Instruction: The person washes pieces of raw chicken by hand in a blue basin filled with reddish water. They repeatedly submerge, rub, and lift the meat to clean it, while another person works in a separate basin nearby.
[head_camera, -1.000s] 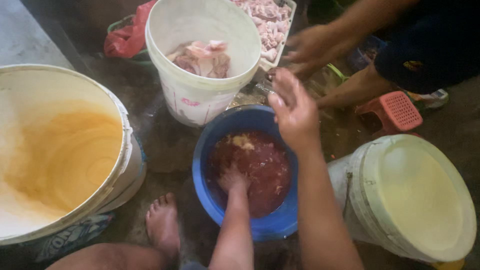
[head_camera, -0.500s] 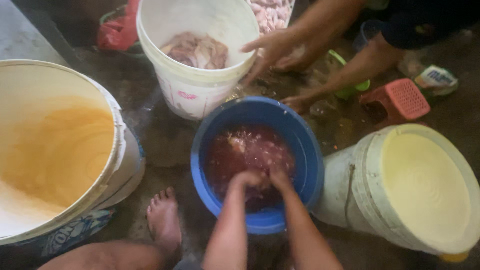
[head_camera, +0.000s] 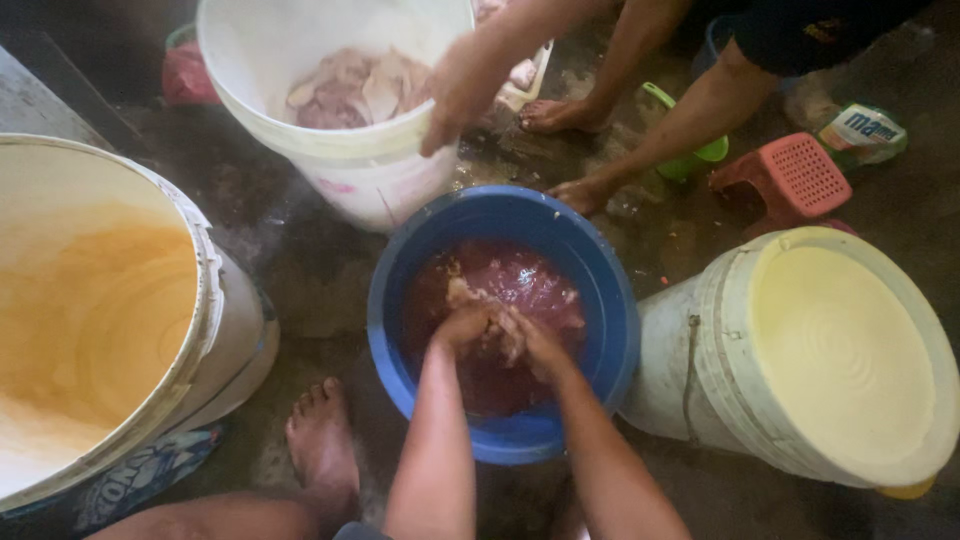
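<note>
Right hand (head_camera: 535, 345) was up in the air, then came down into the blue tub (head_camera: 500, 440). Now pressed close beside left hand (head_camera: 462, 325), both squeezing wet meat bits (head_camera: 470, 297) in the red water (head_camera: 530, 285). Washing went on.

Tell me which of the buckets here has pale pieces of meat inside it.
The white bucket at the top, beyond the blue basin, under another person's hand. The big bucket on the left is orange-stained inside; the bucket on the right is tipped over.

Both hands' fingers (head_camera: 505, 335) blur together in murky red liquid (head_camera: 520, 290).
</note>
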